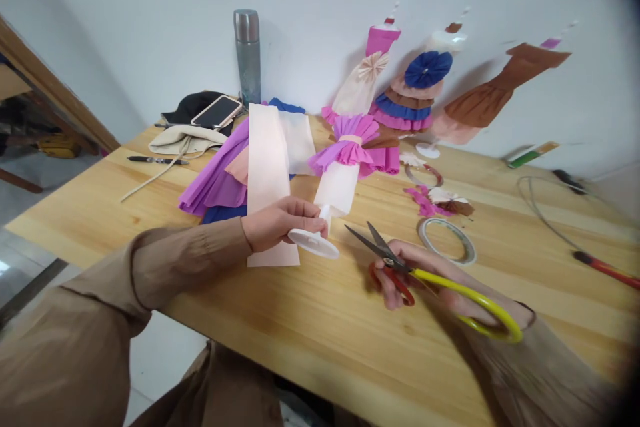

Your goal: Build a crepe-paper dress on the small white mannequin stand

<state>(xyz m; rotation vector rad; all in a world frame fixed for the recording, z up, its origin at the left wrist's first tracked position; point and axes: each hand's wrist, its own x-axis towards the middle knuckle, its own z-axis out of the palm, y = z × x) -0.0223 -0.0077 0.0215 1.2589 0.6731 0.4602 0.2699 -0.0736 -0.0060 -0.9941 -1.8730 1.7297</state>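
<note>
My left hand [283, 223] is closed around the stem of a small dress stand, just above its round white base [314, 243]. The stand leans away from me and wears a paper dress, its white part [337, 185] nearest the hand and a pleated purple-and-pink ruffle [351, 139] tied by a pale band. In my right hand [425, 267] is a pair of scissors [387, 255], one handle red and one yellow. The dark blades are parted and point toward the stand, apart from it. Under my left wrist lies a long pale pink paper strip [269, 173].
Purple and blue crepe paper [220, 180] lies at the left, near a pen [157, 160] and a phone [217, 111] on a cloth bag. A thermos [248, 57] and three dressed stands [425, 83] line the wall. Tape [447, 240], paper scraps [437, 201] and a glue gun [607, 271] are right.
</note>
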